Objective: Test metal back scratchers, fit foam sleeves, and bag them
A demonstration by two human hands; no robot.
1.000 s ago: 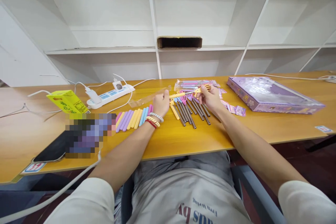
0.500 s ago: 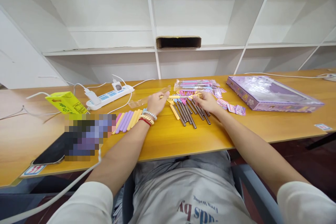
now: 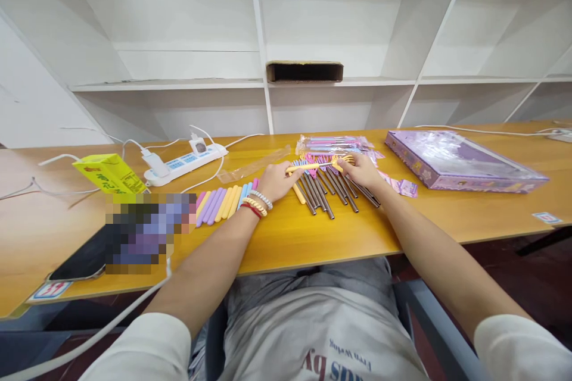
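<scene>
A yellow back scratcher (image 3: 304, 168) lies level between my two hands, a short length of metal rod showing in its middle. Closed on the yellow handle end is my left hand (image 3: 276, 182). At the other end, my right hand (image 3: 363, 170) grips it at the yellow claw head and hides part of it. Below them on the table is a pile of metal scratcher rods (image 3: 322, 191) with coloured claw heads. To the left of my left hand, loose handles (image 3: 218, 203) in yellow, purple, blue and pink lie in a row.
Plastic-wrapped scratchers (image 3: 333, 144) lie behind the pile, small printed cards (image 3: 407, 188) to its right. A purple box (image 3: 473, 181) sits farther right. Leftward are a power strip (image 3: 179, 165) with cables, a yellow carton (image 3: 109, 175) and a phone (image 3: 78, 256). Shelves (image 3: 179, 84) rise behind.
Both hands have shifted right with the back scratcher, the left one further. Less bare rod shows between handle and claw head. More rods of the pile show under my right hand.
</scene>
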